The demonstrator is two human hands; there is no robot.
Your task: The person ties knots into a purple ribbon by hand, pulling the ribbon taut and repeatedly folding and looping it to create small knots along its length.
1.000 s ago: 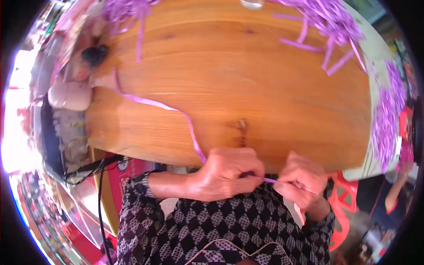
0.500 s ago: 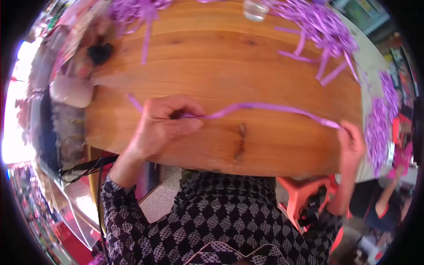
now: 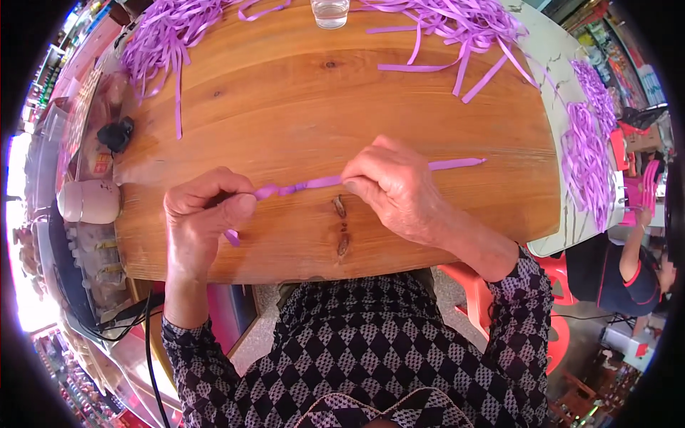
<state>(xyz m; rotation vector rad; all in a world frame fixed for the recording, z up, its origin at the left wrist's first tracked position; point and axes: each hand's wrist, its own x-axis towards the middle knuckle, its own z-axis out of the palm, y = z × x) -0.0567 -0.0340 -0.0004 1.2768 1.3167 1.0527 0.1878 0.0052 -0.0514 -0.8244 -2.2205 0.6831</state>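
A narrow purple ribbon (image 3: 321, 183) is stretched between my two hands above the wooden tabletop (image 3: 285, 121). My left hand (image 3: 210, 207) pinches it between thumb and forefinger, and a short tail hangs out below that hand. Between the hands the strip looks twisted, with a darker blue-purple spot close to my left fingers. My right hand (image 3: 389, 182) grips the same ribbon with curled fingers, knuckles up. Its free end runs out past the right hand to the right, over the table.
Heaps of purple ribbons (image 3: 457, 21) lie at the far right and far left. A glass of water (image 3: 330, 13) stands at the far edge. Pink container (image 3: 89, 201) and black object (image 3: 115, 134) sit left. More ribbons (image 3: 589, 157) lie on a pale table; a person (image 3: 621, 278) is beyond.
My right hand has moved left along the ribbon from its right end toward my left hand, leaving that end loose. The view has shifted, so the heaps and glass appear farther left.
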